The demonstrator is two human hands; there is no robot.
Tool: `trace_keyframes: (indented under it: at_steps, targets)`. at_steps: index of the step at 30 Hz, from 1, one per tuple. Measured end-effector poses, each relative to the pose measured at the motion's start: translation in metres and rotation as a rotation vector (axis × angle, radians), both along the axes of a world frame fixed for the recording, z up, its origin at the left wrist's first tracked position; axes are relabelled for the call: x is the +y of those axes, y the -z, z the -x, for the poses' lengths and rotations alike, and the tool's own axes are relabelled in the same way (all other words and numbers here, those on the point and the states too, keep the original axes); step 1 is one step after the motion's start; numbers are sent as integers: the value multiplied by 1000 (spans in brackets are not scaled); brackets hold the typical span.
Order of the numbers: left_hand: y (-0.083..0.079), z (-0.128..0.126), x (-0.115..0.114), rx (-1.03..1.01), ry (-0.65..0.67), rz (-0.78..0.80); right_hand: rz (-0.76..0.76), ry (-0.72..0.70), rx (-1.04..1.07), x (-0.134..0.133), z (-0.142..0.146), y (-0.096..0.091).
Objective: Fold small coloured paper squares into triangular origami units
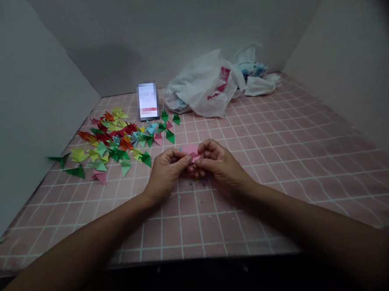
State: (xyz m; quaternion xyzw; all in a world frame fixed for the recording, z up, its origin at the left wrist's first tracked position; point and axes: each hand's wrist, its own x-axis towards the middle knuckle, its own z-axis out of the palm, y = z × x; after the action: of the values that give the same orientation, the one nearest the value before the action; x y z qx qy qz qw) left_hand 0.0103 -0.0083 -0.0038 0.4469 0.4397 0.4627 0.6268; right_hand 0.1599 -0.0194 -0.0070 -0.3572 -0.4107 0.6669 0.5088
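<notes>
A small pink piece of folded paper (192,150) is pinched between my two hands, above the middle of the table. My left hand (167,170) grips its left side with thumb and forefinger. On the other side my right hand (220,163) pinches the right edge, the remaining fingers curled underneath. The hands hide the lower part of the paper. To the left lies a spread of folded paper cranes (117,139) in green, yellow, red, orange, blue and pink. Tiny dark and yellow specks lie on the cloth below my hands.
A pink checked tablecloth (281,157) covers the table. A phone (148,101) with a lit, blurred screen stands upright behind the cranes. White plastic bags (204,83) lie crumpled at the back. Walls enclose the left, back and right sides.
</notes>
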Motion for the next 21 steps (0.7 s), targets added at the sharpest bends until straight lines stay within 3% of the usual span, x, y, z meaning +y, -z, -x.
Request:
trace_keyframes:
  at_steps: [7,15,21]
  targets:
    - [3,3,2,-42,30,31,-3,-26,-34,2,-3,1]
    - [-1,3,1,26,86,23,-147,81,-388,5,-9,-8]
    - [0,5,1,42,125,-81,-33,45,-225,7,-12,-6]
